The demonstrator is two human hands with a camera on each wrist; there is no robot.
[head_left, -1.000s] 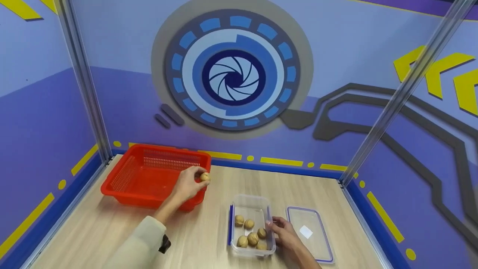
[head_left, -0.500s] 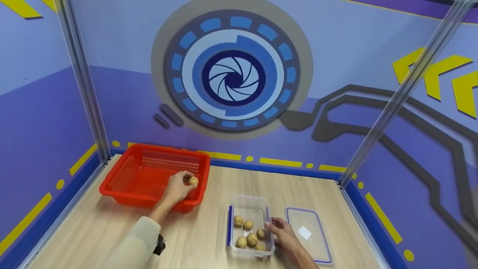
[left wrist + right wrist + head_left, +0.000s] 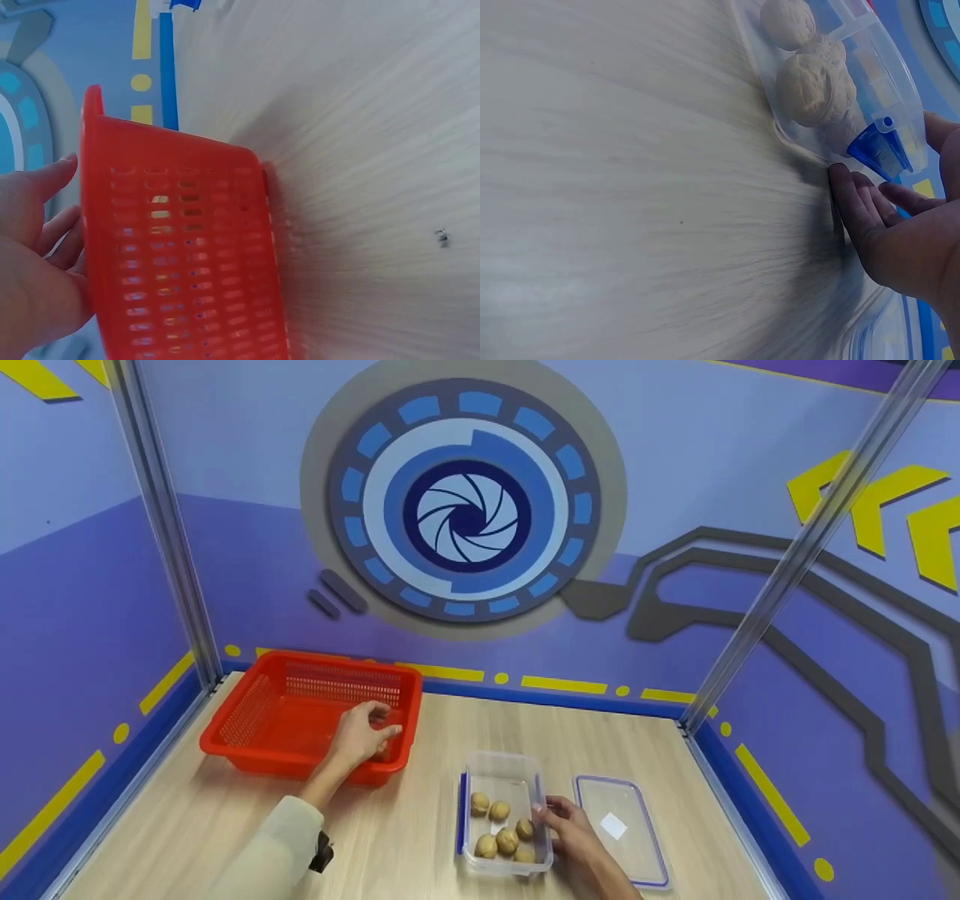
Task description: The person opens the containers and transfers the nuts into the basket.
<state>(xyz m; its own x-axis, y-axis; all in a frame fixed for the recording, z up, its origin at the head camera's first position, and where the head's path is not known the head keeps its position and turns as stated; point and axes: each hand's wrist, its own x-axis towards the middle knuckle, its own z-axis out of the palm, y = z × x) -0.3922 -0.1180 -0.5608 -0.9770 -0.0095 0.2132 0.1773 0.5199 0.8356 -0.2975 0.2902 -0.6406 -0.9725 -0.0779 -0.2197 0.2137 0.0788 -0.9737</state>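
Note:
My left hand (image 3: 360, 733) is over the right end of the red plastic basket (image 3: 300, 765), thumb and fingers spread apart with nothing between them. Just under the thumb, a walnut (image 3: 382, 750) shows partly inside the basket; in the left wrist view, pale bits of it appear through the slots. My right hand (image 3: 574, 832) holds the right side of a clear plastic food container (image 3: 502, 765), thumb at its rim and the other fingers low against the outside wall. Several walnuts (image 3: 507, 840) lie in that container, mostly toward its near end. A blue latch flap (image 3: 881, 150) hangs beside the right fingers.
A clear lid with a blue-purple seal (image 3: 622, 859) and a white label lies flat to the right of the container, partly behind the right wrist. Printed panels (image 3: 247, 577) with metal posts enclose the wooden table (image 3: 420, 825) at the back and sides.
The left hand has moved left and down over the basket and let go of the walnut, which is now in the basket. The right hand and the container have stayed in place.

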